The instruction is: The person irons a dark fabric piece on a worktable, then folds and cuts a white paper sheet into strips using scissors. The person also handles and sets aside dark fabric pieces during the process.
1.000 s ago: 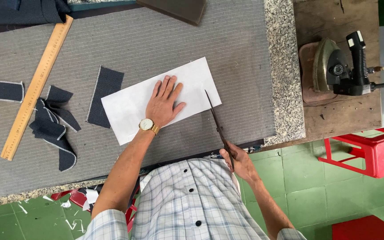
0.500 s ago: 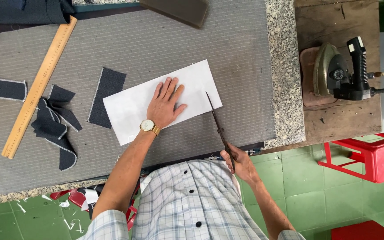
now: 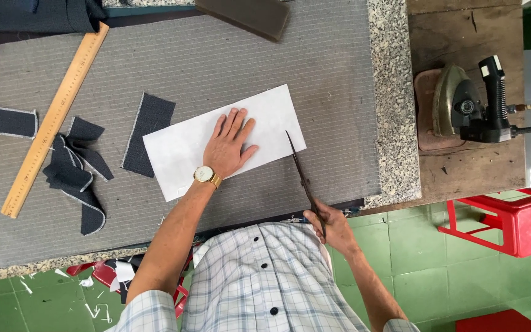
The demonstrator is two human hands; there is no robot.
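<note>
- At the centre of the frame, your left hand (image 3: 232, 144) lies flat, fingers spread, pressing down on the white sheet (image 3: 179, 154); it grips nothing.
- Toward the lower right of centre, your right hand (image 3: 333, 227) is closed around the handles of the long scissors (image 3: 302, 175), blades together as far as you can tell, tip at the sheet's right end.
- Over the last second almost nothing has shifted: the sheet, your flat hand and the scissors sit where they did, so the blade remains poised at the sheet's edge and no cut shows yet.
- At the left, dark navy fabric scraps (image 3: 72, 175) lie beside a wooden ruler (image 3: 53, 120) set diagonally on the grey striped cloth (image 3: 314, 74); one oblong navy piece (image 3: 149, 126) touches the sheet's left end.
- At the upper right, a steam iron (image 3: 462, 104) rests on a wooden board (image 3: 468, 175).
- At the lower right, a red plastic stool (image 3: 511, 218) stands on green floor tiles.
- No packages, labels or signs show anywhere in view.
</note>
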